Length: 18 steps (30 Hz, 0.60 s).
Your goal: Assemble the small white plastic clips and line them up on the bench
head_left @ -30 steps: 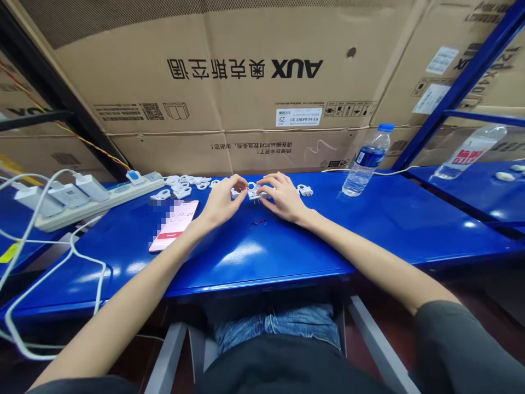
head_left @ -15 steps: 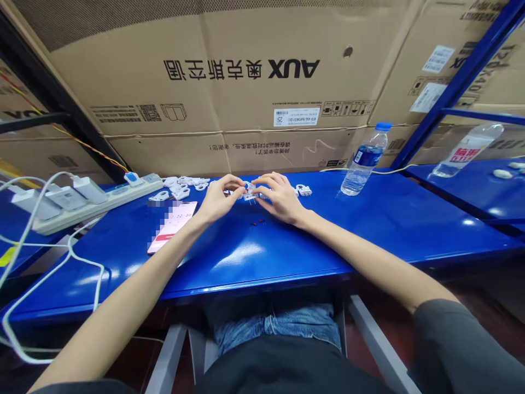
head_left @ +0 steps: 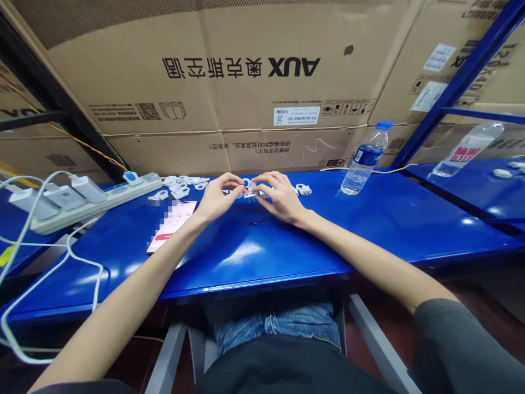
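Between my hands is a small white two-pin plug [head_left: 249, 192] with a ring-shaped handle, its pins pointing toward me. My left hand [head_left: 221, 196] pinches it from the left with thumb and forefinger. From the right, my right hand [head_left: 281, 198] closes its fingers on the same plug. A tiny reddish spot shows at the plug, too small to make out. Just in front, on the blue table [head_left: 311, 241], lie a few tiny red parts with dark thin leads [head_left: 261, 221]. Another white plug [head_left: 303, 190] lies right of my right hand.
Several white plug pieces [head_left: 180, 187] lie at the back left, behind a phone [head_left: 174, 224]. A power strip [head_left: 118, 194] with chargers and white cables is at the left. Water bottles [head_left: 365, 158] stand at the right. Cardboard boxes [head_left: 229, 109] wall off the back.
Both hands stay almost in place around the plug, with only slight finger shifts. The phone's timer display has changed. Nothing has been let go.
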Each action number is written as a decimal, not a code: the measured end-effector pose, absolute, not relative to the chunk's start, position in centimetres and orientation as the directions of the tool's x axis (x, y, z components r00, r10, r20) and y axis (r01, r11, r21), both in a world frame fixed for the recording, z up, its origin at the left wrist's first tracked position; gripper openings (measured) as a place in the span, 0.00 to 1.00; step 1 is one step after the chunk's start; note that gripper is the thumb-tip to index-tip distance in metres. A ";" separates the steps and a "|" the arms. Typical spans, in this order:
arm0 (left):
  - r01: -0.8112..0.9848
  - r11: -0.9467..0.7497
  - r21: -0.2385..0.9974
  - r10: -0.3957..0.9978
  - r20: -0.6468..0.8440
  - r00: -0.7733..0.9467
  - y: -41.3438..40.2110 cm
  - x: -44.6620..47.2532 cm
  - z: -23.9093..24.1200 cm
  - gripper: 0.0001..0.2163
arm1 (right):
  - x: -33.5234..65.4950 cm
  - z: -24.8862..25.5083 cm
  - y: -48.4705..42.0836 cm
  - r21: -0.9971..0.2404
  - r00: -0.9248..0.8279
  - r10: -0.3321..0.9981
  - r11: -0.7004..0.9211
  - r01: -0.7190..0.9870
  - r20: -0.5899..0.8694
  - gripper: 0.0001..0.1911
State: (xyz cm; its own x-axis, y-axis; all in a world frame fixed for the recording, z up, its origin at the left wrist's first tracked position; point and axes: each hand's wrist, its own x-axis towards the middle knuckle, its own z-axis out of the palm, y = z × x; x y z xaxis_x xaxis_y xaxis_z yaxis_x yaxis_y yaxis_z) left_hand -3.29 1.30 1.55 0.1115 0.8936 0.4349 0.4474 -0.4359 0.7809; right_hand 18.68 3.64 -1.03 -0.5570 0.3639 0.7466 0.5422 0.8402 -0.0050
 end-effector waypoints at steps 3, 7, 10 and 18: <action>0.482 -0.442 0.757 0.882 0.464 0.079 1.1 -3.2 1.7 0.12 | 18.7 -1.0 3.6 -0.027 -0.553 0.383 0.838 0.545 0.740 0.11; 0.521 -0.435 0.735 0.877 0.477 0.058 0.6 -3.0 2.1 0.12 | 18.6 -1.0 3.4 -0.035 -0.546 0.392 0.834 0.551 0.740 0.11; 0.542 -0.447 0.711 0.863 0.503 0.052 0.3 -2.9 2.3 0.11 | 18.6 -0.9 3.4 -0.040 -0.534 0.395 0.829 0.557 0.748 0.10; 0.579 -0.459 0.674 0.838 0.545 0.030 0.4 -2.9 2.4 0.11 | 18.6 -0.9 3.3 -0.031 -0.534 0.388 0.829 0.559 0.751 0.09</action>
State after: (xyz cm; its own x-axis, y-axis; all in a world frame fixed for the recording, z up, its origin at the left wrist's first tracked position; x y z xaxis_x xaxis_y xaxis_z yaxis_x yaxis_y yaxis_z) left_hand -2.92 0.38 2.35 0.0298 0.8381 0.5447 0.5795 -0.4586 0.6738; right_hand 18.59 3.34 -0.94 -0.5340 0.3879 0.7512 0.5589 0.8287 -0.0305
